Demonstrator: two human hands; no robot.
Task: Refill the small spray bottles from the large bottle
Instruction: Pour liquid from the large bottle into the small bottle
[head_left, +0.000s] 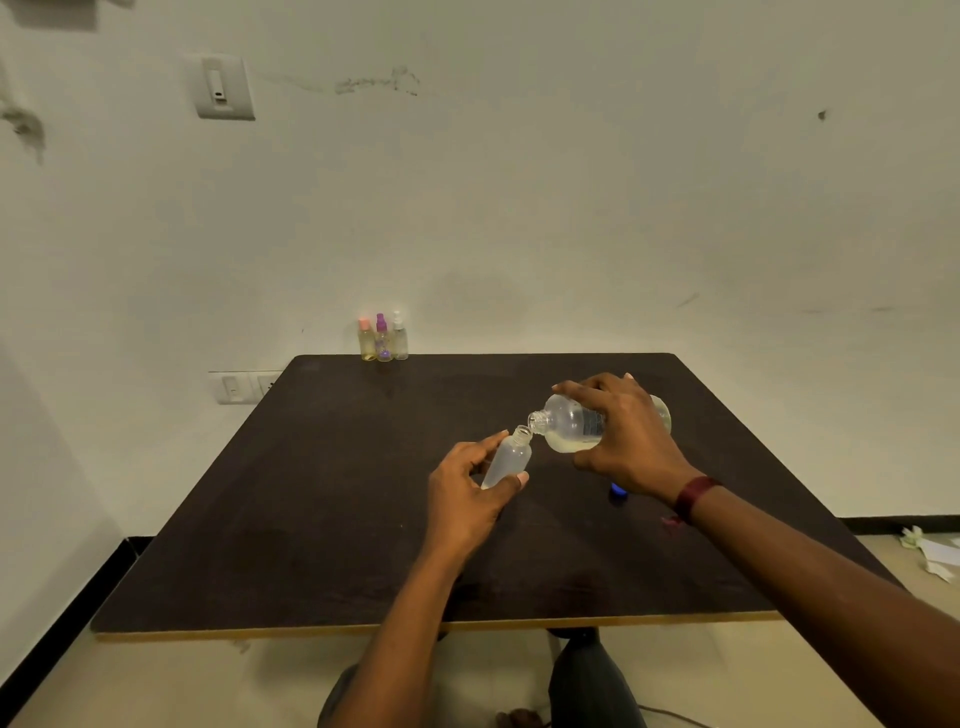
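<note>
- While gripping the large bottle (569, 423) in the right hand (631, 441), tips its open neck leftward.
- Pinches the uncapped small bottle (511, 457) in the left hand (467, 499), beneath that neck.

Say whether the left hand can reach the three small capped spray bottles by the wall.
Probably not now: the left hand grips the small clear uncapped bottle; the path looks free.

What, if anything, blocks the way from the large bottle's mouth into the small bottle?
Nothing visible. The large bottle, tipped in the right hand, has its uncapped mouth right beside the open neck of the small bottle, held tilted in the left hand.
</note>
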